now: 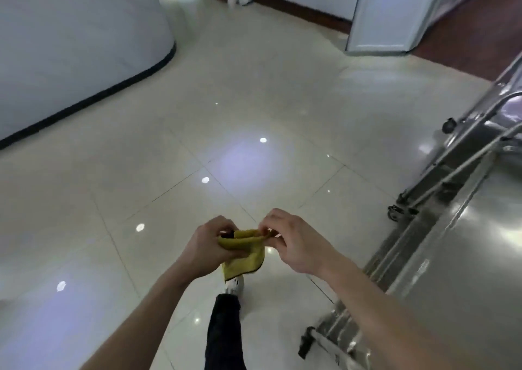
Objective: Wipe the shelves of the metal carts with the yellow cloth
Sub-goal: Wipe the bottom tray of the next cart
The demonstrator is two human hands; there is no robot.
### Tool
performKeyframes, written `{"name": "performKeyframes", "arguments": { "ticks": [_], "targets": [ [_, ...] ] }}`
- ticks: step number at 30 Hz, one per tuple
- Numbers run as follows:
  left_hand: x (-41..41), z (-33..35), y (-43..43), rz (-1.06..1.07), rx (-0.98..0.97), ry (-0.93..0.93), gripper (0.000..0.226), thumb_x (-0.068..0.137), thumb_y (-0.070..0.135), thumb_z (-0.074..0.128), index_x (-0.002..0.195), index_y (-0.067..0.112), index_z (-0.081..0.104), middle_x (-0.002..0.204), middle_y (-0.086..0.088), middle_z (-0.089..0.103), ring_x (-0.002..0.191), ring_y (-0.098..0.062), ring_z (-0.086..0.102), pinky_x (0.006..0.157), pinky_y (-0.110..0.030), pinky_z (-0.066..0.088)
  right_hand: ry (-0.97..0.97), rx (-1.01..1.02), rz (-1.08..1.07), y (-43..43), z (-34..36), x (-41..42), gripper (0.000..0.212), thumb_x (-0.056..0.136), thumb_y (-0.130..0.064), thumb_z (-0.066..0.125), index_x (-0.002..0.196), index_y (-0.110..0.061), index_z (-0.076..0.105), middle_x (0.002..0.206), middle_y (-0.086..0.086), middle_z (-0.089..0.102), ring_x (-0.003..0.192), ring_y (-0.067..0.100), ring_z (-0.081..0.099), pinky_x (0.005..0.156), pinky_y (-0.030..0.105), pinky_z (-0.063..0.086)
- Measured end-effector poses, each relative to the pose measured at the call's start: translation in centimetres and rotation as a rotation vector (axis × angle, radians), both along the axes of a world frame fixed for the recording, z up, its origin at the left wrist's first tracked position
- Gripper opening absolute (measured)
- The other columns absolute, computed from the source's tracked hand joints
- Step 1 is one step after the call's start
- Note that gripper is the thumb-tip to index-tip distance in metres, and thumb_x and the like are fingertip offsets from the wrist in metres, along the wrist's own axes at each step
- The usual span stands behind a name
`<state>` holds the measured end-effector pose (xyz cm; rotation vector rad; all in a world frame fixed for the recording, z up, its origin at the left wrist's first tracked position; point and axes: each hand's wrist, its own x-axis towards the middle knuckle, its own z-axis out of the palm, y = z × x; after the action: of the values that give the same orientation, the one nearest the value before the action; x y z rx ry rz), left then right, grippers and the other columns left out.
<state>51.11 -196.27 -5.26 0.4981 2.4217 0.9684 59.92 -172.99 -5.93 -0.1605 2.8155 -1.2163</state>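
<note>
Yellow cloth held low centre of frame, above the tiled floor. Its left end is gripped by the left hand; its top edge is pinched by the right hand. Metal cart sits at right edge, untouched.

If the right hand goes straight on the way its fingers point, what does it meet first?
Probably the left hand: the right hand pinches the yellow cloth and points across it, though depth is unclear.
</note>
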Motion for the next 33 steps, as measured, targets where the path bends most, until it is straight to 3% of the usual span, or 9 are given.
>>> {"name": "performKeyframes", "arguments": {
  "ticks": [2,6,10,13,18,21,25,29,33],
  "targets": [
    [-5.8,-1.2,4.2,-0.125,0.026,-0.018,0.034,0.073,0.025,0.097,0.085,0.031,0.066,0.080,0.011,0.070,0.070,-0.002,0.061,0.060,-0.019,0.048,-0.019,0.067,-0.117,2.4,-0.6,-2.5,0.014,0.100,-0.019,0.073,0.110,-0.025,0.064,0.110,-0.014,0.056,0.089,0.015,0.064,0.085,0.041,0.057],
    [-14.5,-2.2,13.8,-0.471,0.052,-0.035,0.040,0.076,0.022,0.095,0.083,0.030,0.056,0.069,0.014,0.063,0.058,-0.003,0.052,0.056,-0.022,0.044,-0.116,-0.007,-0.432,6.0,0.0,-6.4,0.055,0.093,-0.049,0.077,0.141,-0.039,0.049,0.125,-0.017,0.061,0.109,0.008,0.063,0.096,0.029,0.052],
    [-19.3,-1.7,22.0,-0.811,0.047,-0.063,0.045,0.072,0.043,0.092,0.100,0.029,0.060,0.083,0.013,0.068,0.071,-0.007,0.060,0.067,-0.026,0.053,-0.084,-0.003,-0.705,9.8,1.0,-8.4,0.022,0.100,-0.024,0.071,0.121,-0.029,0.067,0.110,-0.015,0.062,0.096,0.009,0.061,0.091,0.032,0.054],
    [-22.1,-3.7,28.1,-1.062,-0.095,0.002,0.052,0.068,0.062,0.074,0.110,0.031,0.069,0.097,0.014,0.068,0.093,-0.007,0.062,0.083,-0.035,0.056,-0.140,0.001,-0.917,13.0,0.3,-7.3,0.024,0.101,-0.020,0.069,0.124,-0.026,0.065,0.115,-0.014,0.061,0.101,0.010,0.062,0.096,0.034,0.053],
    [-23.7,-8.7,39.3,-1.352,-0.210,0.119,0.026,0.086,0.029,0.077,0.099,0.037,0.057,0.098,0.016,0.065,0.087,-0.011,0.062,0.071,-0.029,0.047,-0.582,0.166,-1.115,17.1,-6.1,-3.5,0.058,0.107,-0.033,0.058,0.160,-0.024,0.036,0.155,-0.002,0.045,0.133,0.025,0.054,0.114,0.041,0.044],
    [-25.1,-11.9,45.9,-1.557,-0.312,0.347,0.023,0.089,0.052,0.064,0.099,0.037,0.049,0.087,0.014,0.060,0.081,-0.013,0.061,0.071,-0.031,0.050,-0.656,0.199,-1.213,19.8,-12.6,-2.8,0.040,0.106,-0.030,0.054,0.145,-0.021,0.053,0.139,0.000,0.056,0.117,0.026,0.064,0.101,0.041,0.051],
    [-27.7,-17.3,54.5,-1.632,-0.296,0.454,0.033,0.095,0.067,0.058,0.095,0.035,0.050,0.082,0.013,0.058,0.070,-0.008,0.055,0.062,-0.029,0.045,-0.713,0.246,-1.373,24.4,-21.9,-4.2,0.028,0.079,-0.017,0.080,0.105,-0.019,0.070,0.096,0.002,0.066,0.073,0.026,0.067,0.066,0.037,0.054],
    [-29.0,-23.0,63.2,-1.769,-0.374,0.540,0.022,0.091,0.043,0.071,0.097,0.038,0.051,0.083,0.014,0.057,0.072,-0.011,0.057,0.060,-0.029,0.044,-0.798,0.298,-1.441,28.0,-28.2,-7.0,0.032,0.073,-0.021,0.084,0.102,-0.019,0.070,0.095,0.004,0.066,0.082,0.025,0.067,0.078,0.040,0.055],
    [-28.2,-28.2,70.6,-1.861,-0.409,0.545,0.025,0.084,0.034,0.074,0.099,0.037,0.054,0.085,0.015,0.059,0.072,-0.012,0.059,0.060,-0.031,0.047,-0.853,0.257,-1.552,31.3,-30.9,-9.6,0.043,0.058,-0.030,0.095,0.094,-0.018,0.073,0.091,0.005,0.068,0.080,0.024,0.068,0.075,0.039,0.057]
  ]
}}
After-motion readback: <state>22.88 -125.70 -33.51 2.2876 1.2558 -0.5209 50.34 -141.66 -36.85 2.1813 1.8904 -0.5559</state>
